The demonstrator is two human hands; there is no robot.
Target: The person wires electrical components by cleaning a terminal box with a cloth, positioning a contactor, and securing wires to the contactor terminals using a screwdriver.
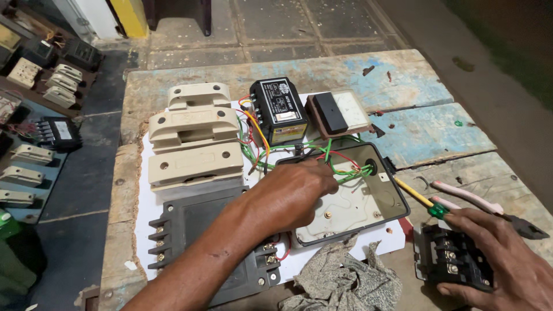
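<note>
Right grip [495,259] closed around black breaker block [452,262]; left grip [294,193] pinching green wires [351,173] inside open box [397,196], rag [345,282] just beside.

A worn wooden bench [403,75] with flaking blue paint carries a white sheet [144,213]. On the sheet, at ten o'clock, cream switch housings [193,138] lie stacked above a dark grey terminal base [190,230]. At twelve o'clock a black relay block [279,109] stands just beside a brown-framed panel meter [339,112]. A crumpled grey rag [345,282] lies at six o'clock. Off the bench at nine o'clock, more cream and black switch parts [34,75] sit on the floor.
</note>
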